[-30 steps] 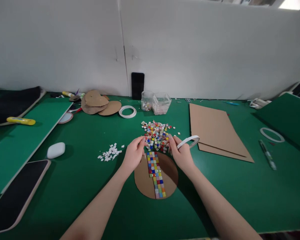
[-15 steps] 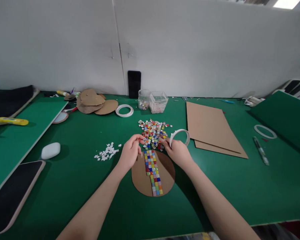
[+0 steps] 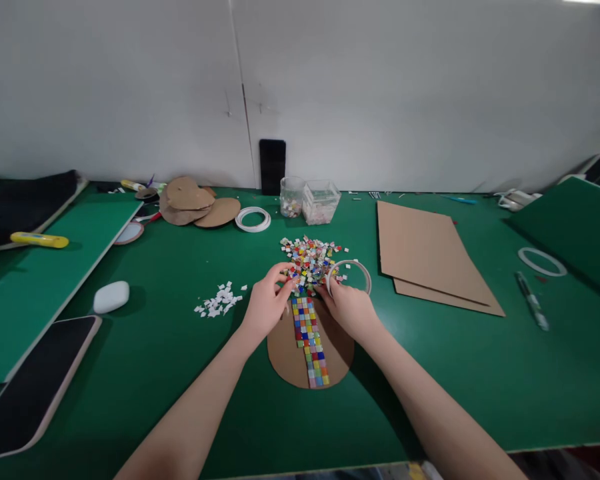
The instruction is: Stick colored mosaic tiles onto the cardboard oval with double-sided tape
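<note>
My left hand (image 3: 266, 303) is at the left side of a pile of small coloured mosaic tiles (image 3: 307, 257), thumb and fingers curled together. What lies between its fingertips is too small to make out. Hooked in my right hand (image 3: 349, 308) is a white tape roll (image 3: 369, 277), while the fingertips point down at the near right edge of the pile. Below both hands lies a round cardboard piece (image 3: 287, 363). A stepped band of coloured tiles (image 3: 310, 340) runs down its middle; my hands cover parts of its upper edge.
White paper bits (image 3: 220, 301) lie left of my left hand. Behind the pile stand a clear cup (image 3: 291, 200), a clear box (image 3: 322, 203) and a phone (image 3: 273, 167). Cardboard sheets (image 3: 425, 247) lie to the right, a white earbud case (image 3: 111, 297) and a phone (image 3: 40, 373) to the left.
My left hand has moved slightly forward into the pile's edge. My right hand, with the tape roll, has shifted a little left and lower. The view has turned slightly.
</note>
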Tool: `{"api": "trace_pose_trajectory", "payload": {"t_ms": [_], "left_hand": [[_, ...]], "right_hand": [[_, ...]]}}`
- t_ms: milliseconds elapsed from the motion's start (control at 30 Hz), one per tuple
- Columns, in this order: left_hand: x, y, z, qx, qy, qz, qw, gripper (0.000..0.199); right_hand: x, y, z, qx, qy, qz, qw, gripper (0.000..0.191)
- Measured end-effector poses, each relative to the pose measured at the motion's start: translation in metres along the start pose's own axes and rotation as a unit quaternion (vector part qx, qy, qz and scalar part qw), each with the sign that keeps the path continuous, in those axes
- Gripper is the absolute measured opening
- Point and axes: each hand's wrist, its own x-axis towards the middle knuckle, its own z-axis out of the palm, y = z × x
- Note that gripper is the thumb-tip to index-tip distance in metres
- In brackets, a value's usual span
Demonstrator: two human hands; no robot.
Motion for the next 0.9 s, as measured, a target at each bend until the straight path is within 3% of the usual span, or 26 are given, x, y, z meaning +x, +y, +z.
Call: {"api": "trace_pose_trajectory", "payload": {"t_ms": [233, 400, 567, 667, 833, 900], "left_hand": [[-0.001, 0.002, -0.001, 0.044, 0.020, 0.037, 0.998, 0.028], [-0.003, 0.006, 0.002, 0.036, -0.004, 0.068, 0.997, 0.028], [-0.010, 0.014, 0.007, 0.043, -0.038, 0.107, 0.993, 0.024], [-0.016, 0.020, 0.011, 0.033, -0.058, 0.109, 0.992, 0.028], [-0.021, 0.027, 0.013, -0.009, -0.060, 0.107, 0.992, 0.025], [-0.021, 0.028, 0.013, -0.031, -0.061, 0.099, 0.993, 0.024]], "right_hand": [[0.000, 0.005, 0.000, 0.052, 0.011, 0.004, 0.999, 0.024], [-0.003, 0.006, -0.007, 0.230, 0.045, 0.010, 0.972, 0.023], [-0.010, -0.003, -0.013, 0.488, 0.032, 0.000, 0.872, 0.031], [-0.014, -0.012, -0.015, 0.587, 0.017, 0.001, 0.810, 0.030], [-0.019, -0.021, -0.020, 0.734, -0.076, 0.013, 0.675, 0.030], [-0.019, -0.021, -0.021, 0.758, -0.091, 0.002, 0.646, 0.028]]}}
